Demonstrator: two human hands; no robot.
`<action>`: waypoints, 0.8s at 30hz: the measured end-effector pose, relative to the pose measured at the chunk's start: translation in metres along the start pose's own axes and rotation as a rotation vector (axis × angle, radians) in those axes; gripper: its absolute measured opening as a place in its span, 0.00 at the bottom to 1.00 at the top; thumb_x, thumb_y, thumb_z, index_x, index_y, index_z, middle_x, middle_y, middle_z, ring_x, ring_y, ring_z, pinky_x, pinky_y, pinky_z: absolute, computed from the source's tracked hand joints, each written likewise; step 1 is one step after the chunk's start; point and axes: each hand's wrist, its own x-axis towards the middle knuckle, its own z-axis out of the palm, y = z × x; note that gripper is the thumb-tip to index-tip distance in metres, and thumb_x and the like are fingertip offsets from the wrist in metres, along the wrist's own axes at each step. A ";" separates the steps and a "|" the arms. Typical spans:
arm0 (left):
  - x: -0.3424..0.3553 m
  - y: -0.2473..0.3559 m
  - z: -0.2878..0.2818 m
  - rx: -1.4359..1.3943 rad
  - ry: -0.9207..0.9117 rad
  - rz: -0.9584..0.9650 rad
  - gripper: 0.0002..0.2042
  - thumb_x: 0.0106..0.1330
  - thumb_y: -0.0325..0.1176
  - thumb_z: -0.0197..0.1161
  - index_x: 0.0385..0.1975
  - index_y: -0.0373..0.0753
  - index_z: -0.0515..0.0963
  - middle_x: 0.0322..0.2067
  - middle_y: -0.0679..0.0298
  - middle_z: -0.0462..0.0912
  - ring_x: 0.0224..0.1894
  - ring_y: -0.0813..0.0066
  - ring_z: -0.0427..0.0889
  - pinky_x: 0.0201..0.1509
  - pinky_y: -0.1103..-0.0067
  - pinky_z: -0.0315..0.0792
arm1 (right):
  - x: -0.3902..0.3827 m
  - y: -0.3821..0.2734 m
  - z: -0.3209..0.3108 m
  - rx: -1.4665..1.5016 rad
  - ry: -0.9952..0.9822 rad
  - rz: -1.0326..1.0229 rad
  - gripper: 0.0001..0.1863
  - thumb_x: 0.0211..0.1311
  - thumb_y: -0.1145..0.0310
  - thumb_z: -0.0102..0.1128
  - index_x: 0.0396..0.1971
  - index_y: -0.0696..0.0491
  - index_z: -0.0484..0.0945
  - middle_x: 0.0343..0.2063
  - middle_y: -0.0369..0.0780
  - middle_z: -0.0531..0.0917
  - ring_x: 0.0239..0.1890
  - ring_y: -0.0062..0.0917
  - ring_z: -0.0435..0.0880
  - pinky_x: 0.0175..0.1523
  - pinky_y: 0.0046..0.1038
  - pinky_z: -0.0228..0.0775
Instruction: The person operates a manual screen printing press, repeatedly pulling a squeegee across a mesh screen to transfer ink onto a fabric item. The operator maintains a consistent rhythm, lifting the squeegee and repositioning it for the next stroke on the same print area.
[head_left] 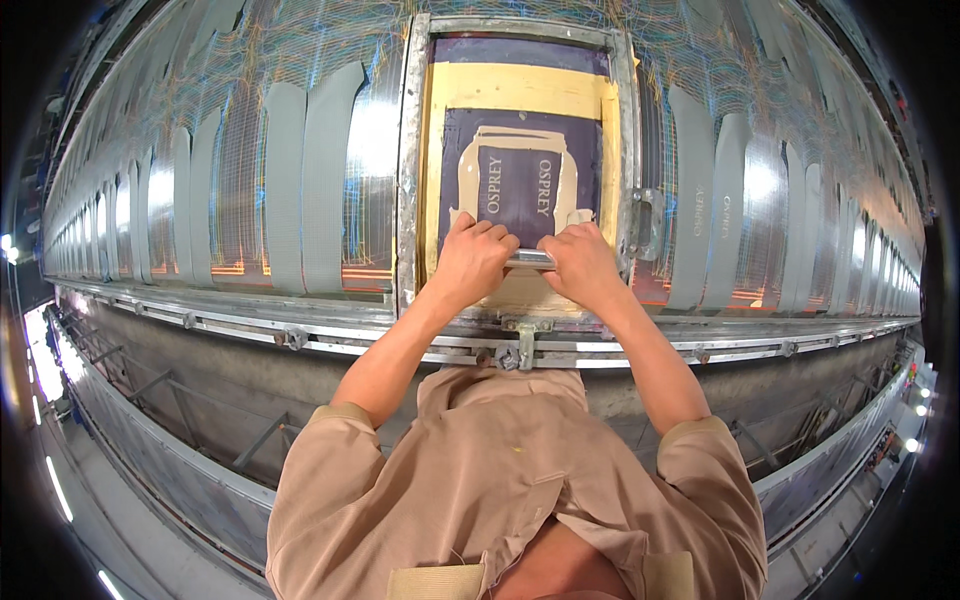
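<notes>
Both my hands grip a squeegee [530,258] laid across the near part of a screen-printing frame [410,170]. My left hand [475,260] is closed round its left end, and my right hand [585,265] round its right end. The squeegee's blade is mostly hidden under my fingers. Ahead of it, the dark purple mesh [518,185] carries pale lettering in two columns. A band of cream ink [468,180] lines the left, far and right sides of that lettering. Yellow tape [510,85] borders the mesh.
Grey fabric strips [335,150] lie in rows on the long, shiny printing table [375,130], left and right of the frame. A metal handle [648,225] juts from the frame's right side. Along the near edge runs a metal rail [240,322] with a bracket [526,342].
</notes>
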 end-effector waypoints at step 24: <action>0.102 -0.067 -0.010 -0.028 0.105 0.004 0.09 0.46 0.32 0.75 0.26 0.43 0.82 0.27 0.61 0.86 0.33 0.59 0.86 0.45 0.65 0.73 | 0.106 0.066 -0.028 -0.028 -0.063 0.056 0.09 0.50 0.65 0.71 0.30 0.51 0.82 0.28 0.47 0.85 0.38 0.44 0.84 0.47 0.43 0.73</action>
